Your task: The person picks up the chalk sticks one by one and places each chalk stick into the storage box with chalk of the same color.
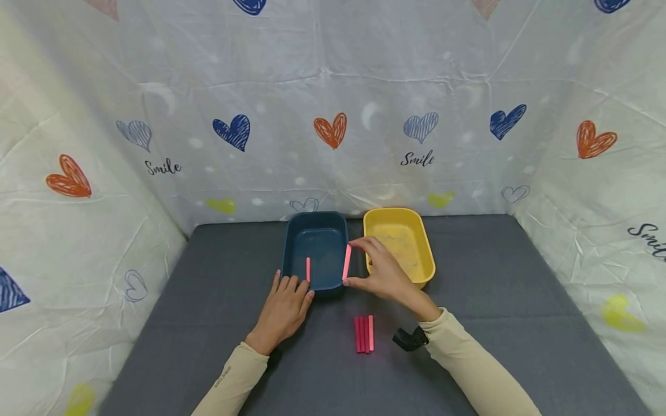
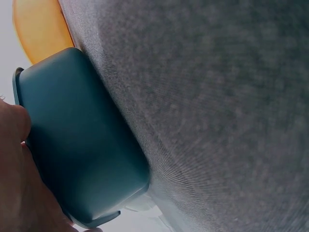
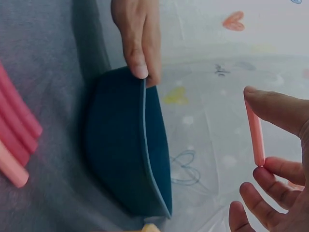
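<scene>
My right hand [image 1: 382, 271] pinches a light pink stick [image 3: 256, 133] by its two ends, between thumb and index finger. That stick is held near the right rim of a dark blue tub [image 1: 292, 242]. With its thumb outside and fingers over the edge, my left hand [image 1: 283, 312] grips the tub's near-left rim. Inside the tub is another pink stick [image 1: 308, 269], close to the left fingers. On the cloth in front lie several sticks [image 1: 363, 334] side by side, darker pink ones on the left and a lighter one at the right.
A yellow tub [image 1: 426, 254] stands to the right of the blue one, partly behind the right hand. Dark grey cloth [image 1: 468, 346] covers the table. A white sheet [image 1: 281, 86] printed with hearts hangs behind and at both sides. A black strap [image 1: 411, 339] sits at the right wrist.
</scene>
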Tool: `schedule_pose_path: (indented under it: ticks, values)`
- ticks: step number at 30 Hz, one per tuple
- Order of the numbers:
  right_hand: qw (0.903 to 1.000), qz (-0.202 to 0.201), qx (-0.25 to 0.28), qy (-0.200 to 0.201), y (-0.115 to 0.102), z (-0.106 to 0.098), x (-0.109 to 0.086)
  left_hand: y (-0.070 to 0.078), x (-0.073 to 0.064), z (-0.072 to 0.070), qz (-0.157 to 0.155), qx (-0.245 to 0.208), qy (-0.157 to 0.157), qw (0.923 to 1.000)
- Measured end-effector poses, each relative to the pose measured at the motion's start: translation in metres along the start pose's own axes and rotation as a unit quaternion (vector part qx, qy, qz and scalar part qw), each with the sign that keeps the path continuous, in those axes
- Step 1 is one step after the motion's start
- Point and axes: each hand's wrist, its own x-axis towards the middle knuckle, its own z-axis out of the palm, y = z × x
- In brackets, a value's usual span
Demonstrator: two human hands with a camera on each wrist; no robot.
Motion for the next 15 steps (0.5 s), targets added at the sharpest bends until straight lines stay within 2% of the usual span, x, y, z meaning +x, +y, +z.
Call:
schedule_pose_path:
  ticks: [3, 8, 15]
  values:
    - [1.0000, -0.002, 0.002, -0.004, -0.004, 0.005, 0.008, 0.001, 0.000, -0.001, -0.003, 0.000, -0.003, 1.0000]
    - [0.9999, -0.009, 0.010, -0.008, -0.011, 0.013, 0.020, 0.000, 0.001, -0.001, 0.003, 0.007, 0.010, 0.9999]
    - [0.9997, -0.001, 0.002, -0.025, -0.013, 0.028, 0.036, -0.001, 0.001, 0.002, 0.005, 0.003, 0.011, 0.9999]
